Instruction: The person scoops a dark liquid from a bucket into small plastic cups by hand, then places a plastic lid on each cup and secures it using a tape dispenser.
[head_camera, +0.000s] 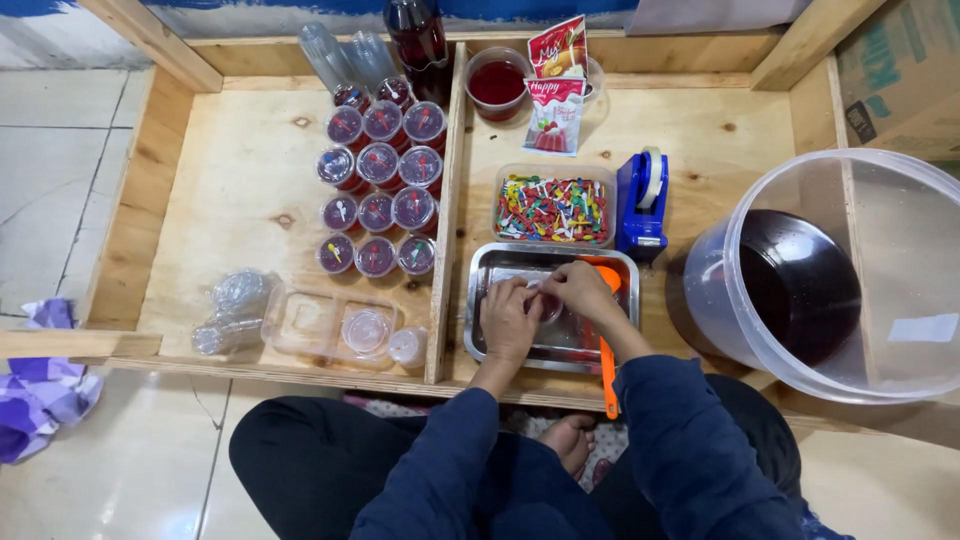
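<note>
Small clear cup (545, 303) pinched between both hands (545, 305) over the steel tray (500, 262); red-and-white sachets (556, 85) stand behind

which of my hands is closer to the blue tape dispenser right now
Right. Your right hand is over the steel tray, just below-left of the blue tape dispenser; your left hand is farther left over the same tray.
</note>
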